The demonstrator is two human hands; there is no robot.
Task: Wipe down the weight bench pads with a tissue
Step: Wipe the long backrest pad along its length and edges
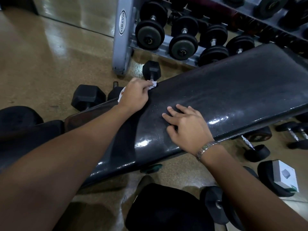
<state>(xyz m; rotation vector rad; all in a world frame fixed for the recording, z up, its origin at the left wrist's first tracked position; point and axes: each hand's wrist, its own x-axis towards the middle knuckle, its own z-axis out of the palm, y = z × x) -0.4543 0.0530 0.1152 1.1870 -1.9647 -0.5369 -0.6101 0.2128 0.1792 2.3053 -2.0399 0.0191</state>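
Note:
A long black bench pad [233, 87] runs from lower left to upper right, shiny and speckled. My left hand [135, 95] grips a crumpled white tissue [153, 85] and holds it against the pad's far edge. A second scrap of the tissue shows behind that wrist. My right hand [186, 125] rests on the pad nearer to me, fingers spread and mostly flat. A metal watch sits on that wrist. A smaller dark seat pad [78, 117] adjoins the long pad at the left.
A grey dumbbell rack [121, 35] with several round dumbbells stands behind the bench. Hex dumbbells [88, 97] lie on the tan floor to the left and behind the pad. More dumbbells [256, 152] and a white box [285, 177] lie at the right.

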